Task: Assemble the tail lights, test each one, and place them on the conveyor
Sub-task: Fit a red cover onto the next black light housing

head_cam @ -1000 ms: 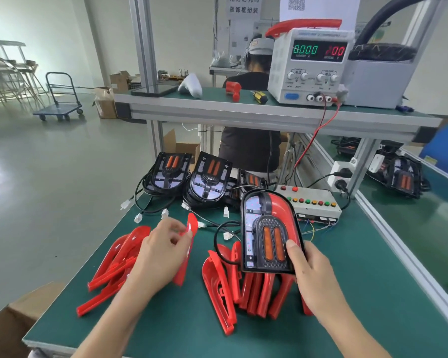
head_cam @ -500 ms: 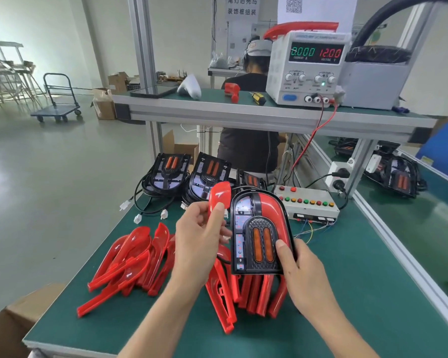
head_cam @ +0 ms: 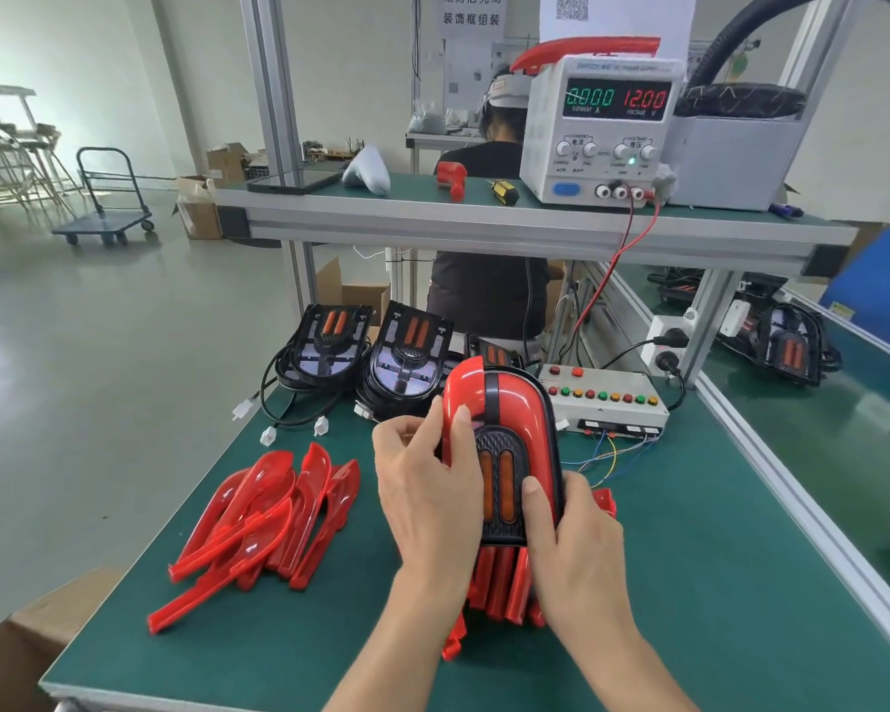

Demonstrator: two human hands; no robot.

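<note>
both my hands hold one tail light (head_cam: 509, 449) up over the middle of the green table (head_cam: 715, 583), nearer its front edge. my left hand (head_cam: 427, 501) wraps its left side, thumb pressing a red lens cover (head_cam: 462, 398) onto that side; fingers curled round the back. my right hand (head_cam: 571, 547) grips the lower right corner, thumb on the black grille beside the orange reflectors. a row of red covers (head_cam: 499, 583) stands on edge right under the light, partly hidden by my wrists. a loose pile of red covers (head_cam: 263, 521) lies toward the table's left edge. along the back edge: two black lamp bodies (head_cam: 330, 341) w/ cables & white plugs, a third mostly hidden, and at the back right a button box (head_cam: 607, 398) w/ red, green & yellow buttons. on the shelf (head_cam: 484, 213) above sits a bench psu (head_cam: 602, 131), display reads 0.000 "current a" & 12.00 "voltage v"; brand too blurry. sign behind has chinese text, can't read it surely, plus a qr code. another person sits behind the shelf.
</note>
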